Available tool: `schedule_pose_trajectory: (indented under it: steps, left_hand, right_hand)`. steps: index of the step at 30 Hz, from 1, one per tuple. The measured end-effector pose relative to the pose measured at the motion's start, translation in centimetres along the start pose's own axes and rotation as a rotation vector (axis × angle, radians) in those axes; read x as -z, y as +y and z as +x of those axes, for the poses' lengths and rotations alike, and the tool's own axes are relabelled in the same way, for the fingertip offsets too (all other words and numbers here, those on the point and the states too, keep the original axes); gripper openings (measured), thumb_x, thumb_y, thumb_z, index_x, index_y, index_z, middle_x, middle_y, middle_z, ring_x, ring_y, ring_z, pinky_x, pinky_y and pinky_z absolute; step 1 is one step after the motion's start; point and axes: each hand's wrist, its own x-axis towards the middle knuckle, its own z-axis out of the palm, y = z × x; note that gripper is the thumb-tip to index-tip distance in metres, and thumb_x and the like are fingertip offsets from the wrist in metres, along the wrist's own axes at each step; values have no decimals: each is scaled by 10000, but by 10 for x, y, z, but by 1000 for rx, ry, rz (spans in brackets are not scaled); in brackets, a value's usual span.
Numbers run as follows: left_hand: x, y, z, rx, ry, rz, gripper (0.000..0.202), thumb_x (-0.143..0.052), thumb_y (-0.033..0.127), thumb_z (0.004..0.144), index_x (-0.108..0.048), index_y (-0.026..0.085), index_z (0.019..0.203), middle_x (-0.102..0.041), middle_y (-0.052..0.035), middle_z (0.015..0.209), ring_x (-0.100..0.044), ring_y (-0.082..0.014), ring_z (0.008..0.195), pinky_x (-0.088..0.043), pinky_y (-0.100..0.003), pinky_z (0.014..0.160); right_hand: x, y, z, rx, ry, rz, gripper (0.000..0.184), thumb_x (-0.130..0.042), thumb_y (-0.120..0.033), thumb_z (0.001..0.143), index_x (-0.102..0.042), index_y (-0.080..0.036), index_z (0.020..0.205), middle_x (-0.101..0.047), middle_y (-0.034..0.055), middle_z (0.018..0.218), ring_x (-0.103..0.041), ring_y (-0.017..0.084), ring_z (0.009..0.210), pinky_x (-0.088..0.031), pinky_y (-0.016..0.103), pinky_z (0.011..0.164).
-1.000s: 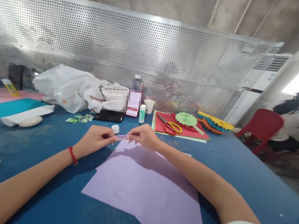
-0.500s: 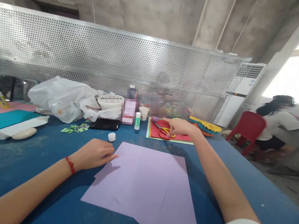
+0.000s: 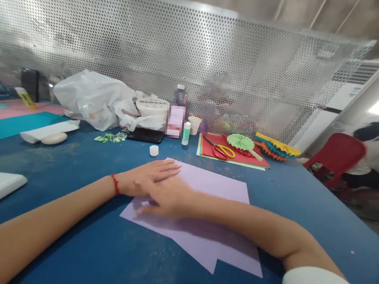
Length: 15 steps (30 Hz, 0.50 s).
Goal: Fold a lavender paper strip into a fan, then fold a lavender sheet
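Lilac paper sheets (image 3: pixel 200 241) lie overlapped and skewed on the blue table. My left hand (image 3: pixel 151 175) rests palm down at their upper left edge, fingers stretched out, with a red string bracelet at the wrist. Crossing in front of it, my right hand (image 3: pixel 167 197) hovers over or touches the left part of the sheets. It is blurred, but its fingers look spread and I see nothing in them. The two hands overlap in view; whether they touch I cannot tell. A white cap (image 3: pixel 154 150) lies just beyond my left hand, and a glue stick (image 3: pixel 185 134) stands behind it.
Scissors (image 3: pixel 220 151) and a light green paper fan (image 3: pixel 241 142) lie on coloured paper (image 3: pixel 205 151). Behind are a purple piece (image 3: pixel 203 127), a paper cup (image 3: pixel 194 124), a phone (image 3: pixel 145 135) and a plastic bag (image 3: pixel 89 96). A perforated metal screen (image 3: pixel 145 44) closes the back.
My right hand has come from the scissors and coloured paper to the lilac sheets. My left hand has flattened farther onto them. The purple piece has shifted back beside the cup. The view tilts lower.
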Motion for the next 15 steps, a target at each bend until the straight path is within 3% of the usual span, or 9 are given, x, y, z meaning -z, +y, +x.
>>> schedule_pose_trajectory:
  steps: [3, 6, 8, 12, 15]
  left_hand:
    - [-3, -2, -1, 12, -110, -70, 739, -453, 566, 1021, -216, 224, 1631, -247, -106, 1689, -218, -304, 1565, -148, -441, 1281]
    - [-5, -1, -1, 75, -133, -135, 710, -425, 569, 1040, -200, 252, 1634, -207, -96, 1699, -156, -301, 1582, -45, -475, 1291]
    - [-6, 1, -2, 116, -115, -196, 741, -468, 599, 1017, -238, 246, 1626, -219, -107, 1692, -147, -312, 1583, -16, -495, 1287]
    - [-8, 5, 1, 227, 26, -390, 754, -629, 632, 924, -447, 236, 1539, -339, -132, 1646, -219, -354, 1560, 47, -559, 1265]
    - [2, 3, 4, 329, 258, -618, 579, -686, 582, 907, -622, 251, 1378, -504, -115, 1550, -339, -344, 1511, -3, -555, 1275]
  right_hand:
    - [-43, -8, -3, 58, 10, 69, 536, -533, -577, 1016, -492, -174, 1365, -760, 51, 953, -703, 258, 919, -469, 328, 708]
    - [-54, -9, -8, 168, -5, 151, 501, -561, -523, 1019, -452, -175, 1363, -761, 39, 923, -673, 266, 1037, -462, 342, 799]
    - [-56, -7, -9, 186, -27, 205, 407, -579, -493, 1012, -490, -195, 1275, -744, 20, 845, -669, 260, 971, -447, 339, 789]
    - [-58, 3, -9, 126, -11, 278, 263, -628, -461, 963, -524, -220, 987, -635, -6, 688, -577, 215, 672, -378, 321, 665]
    - [-51, 17, -5, -11, 74, 425, 266, -655, -406, 927, -470, -235, 842, -533, -40, 662, -443, 158, 578, -282, 294, 590]
